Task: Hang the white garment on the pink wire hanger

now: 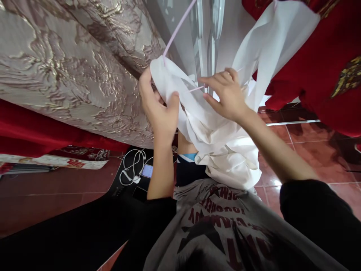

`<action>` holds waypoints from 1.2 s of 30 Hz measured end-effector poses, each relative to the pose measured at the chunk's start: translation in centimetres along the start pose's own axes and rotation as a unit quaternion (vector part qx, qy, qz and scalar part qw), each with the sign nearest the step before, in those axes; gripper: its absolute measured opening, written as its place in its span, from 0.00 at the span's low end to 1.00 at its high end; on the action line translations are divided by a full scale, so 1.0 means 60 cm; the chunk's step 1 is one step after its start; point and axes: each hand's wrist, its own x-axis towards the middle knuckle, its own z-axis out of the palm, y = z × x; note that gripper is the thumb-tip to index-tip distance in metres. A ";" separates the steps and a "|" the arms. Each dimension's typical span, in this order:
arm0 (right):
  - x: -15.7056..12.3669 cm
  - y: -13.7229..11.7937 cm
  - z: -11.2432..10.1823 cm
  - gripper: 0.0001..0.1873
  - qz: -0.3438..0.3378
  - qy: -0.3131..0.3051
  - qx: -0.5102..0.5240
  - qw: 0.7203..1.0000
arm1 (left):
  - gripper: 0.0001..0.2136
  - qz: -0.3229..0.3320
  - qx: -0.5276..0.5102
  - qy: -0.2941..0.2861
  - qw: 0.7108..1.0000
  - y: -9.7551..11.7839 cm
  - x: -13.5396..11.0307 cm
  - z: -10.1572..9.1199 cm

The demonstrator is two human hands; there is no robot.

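Observation:
A white garment (225, 143) hangs in front of me on a thin pale pink hanger (177, 30). My left hand (159, 107) is closed on the garment's left edge, thumb pinching the fabric near the hanger's bend. My right hand (225, 94) rests on the cloth to the right, fingers curled around a fold by the hanger's lower bar. The garment drapes down over my grey printed shirt (214, 222).
A beige and gold brocade curtain (70, 67) fills the upper left. Red cloth (324, 56) hangs at the upper right. Below lie red floor tiles (304, 150), a phone with a white cable (138, 171) on a black surface, and red fabric at the left.

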 end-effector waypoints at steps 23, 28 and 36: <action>-0.052 -0.043 0.062 0.20 0.054 0.140 0.018 0.989 | 0.29 -0.034 -0.023 0.046 0.998 0.019 -0.080 0.041; -0.056 -0.055 0.057 0.19 0.055 0.152 0.039 0.986 | 0.26 -0.061 -0.030 0.045 0.997 0.025 -0.063 0.031; -0.054 -0.059 0.038 0.23 0.068 0.134 0.074 0.986 | 0.11 -0.092 -0.192 0.116 0.970 0.123 0.002 0.001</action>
